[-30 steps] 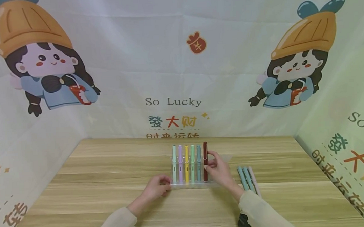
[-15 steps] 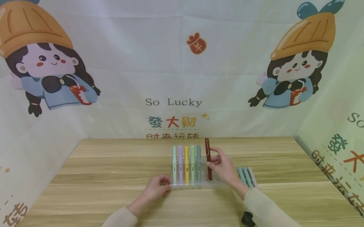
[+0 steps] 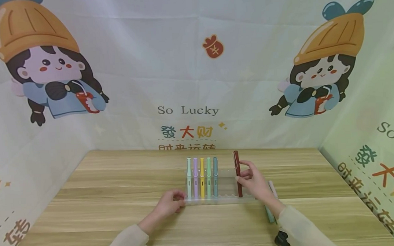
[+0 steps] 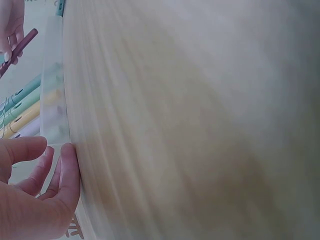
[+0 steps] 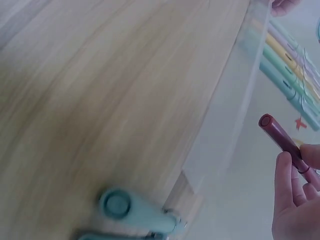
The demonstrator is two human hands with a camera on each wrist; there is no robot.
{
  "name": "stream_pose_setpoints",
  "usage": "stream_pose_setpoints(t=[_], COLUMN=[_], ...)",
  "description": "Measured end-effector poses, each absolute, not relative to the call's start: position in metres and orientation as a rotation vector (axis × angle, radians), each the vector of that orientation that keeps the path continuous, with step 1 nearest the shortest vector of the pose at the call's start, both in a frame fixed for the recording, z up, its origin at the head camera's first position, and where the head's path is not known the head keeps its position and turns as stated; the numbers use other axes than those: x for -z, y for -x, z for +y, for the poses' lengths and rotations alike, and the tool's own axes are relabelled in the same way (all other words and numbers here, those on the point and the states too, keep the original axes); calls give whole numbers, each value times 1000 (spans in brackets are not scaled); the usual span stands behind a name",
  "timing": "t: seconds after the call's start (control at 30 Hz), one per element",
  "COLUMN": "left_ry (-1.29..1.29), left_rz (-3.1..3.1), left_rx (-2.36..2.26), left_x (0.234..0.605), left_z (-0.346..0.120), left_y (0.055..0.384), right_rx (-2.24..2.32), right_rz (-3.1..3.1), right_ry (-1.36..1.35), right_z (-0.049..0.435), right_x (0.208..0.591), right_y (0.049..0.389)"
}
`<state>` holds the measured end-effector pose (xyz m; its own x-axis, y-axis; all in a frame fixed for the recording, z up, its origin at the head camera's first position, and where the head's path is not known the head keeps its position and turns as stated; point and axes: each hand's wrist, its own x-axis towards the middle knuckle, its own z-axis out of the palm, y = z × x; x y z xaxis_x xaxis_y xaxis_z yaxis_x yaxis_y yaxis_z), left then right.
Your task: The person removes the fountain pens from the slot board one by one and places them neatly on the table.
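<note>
A clear pen stand (image 3: 220, 201) holds a row of upright capped pens: pale mint, lilac (image 3: 195, 178), yellow (image 3: 202, 177), green and teal-blue (image 3: 215, 177). My left hand (image 3: 170, 202) is at the stand's left end, its thumb and fingertips pinching the corner of the front ledge (image 4: 54, 120) in the left wrist view. My right hand (image 3: 256, 182) pinches a dark red pen (image 3: 236, 161) between thumb and fingers. This pen is nearly upright over the stand's right part, apart from the row. In the right wrist view its round end (image 5: 266, 120) points toward the notched ledge.
On the wooden table (image 3: 120, 185), right of the stand, lie a pale pink pen (image 3: 271, 188) and teal pens (image 5: 137, 210), partly hidden by the right arm. Printed cloth (image 3: 126, 85) hangs behind and at both sides.
The dark red pen has left its place beside the teal-blue pen and moved right along the stand with my right hand. My left hand has stayed at the stand's corner.
</note>
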<state>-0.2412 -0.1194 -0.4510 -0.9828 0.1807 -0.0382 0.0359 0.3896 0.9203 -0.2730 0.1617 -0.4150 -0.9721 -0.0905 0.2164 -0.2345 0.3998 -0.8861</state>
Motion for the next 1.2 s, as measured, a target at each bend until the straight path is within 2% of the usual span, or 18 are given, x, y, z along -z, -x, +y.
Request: stream_pose_setpoints(t=[1.2], left_ry=[-179], left_rz=[2490], left_rx=[-1675], left_x=[446], left_z=[-118], left_y=[237], right_rx=[-1430], right_rz=[-2645], right_ry=[-240], right_z=[262], right_x=[412], right_y=[257])
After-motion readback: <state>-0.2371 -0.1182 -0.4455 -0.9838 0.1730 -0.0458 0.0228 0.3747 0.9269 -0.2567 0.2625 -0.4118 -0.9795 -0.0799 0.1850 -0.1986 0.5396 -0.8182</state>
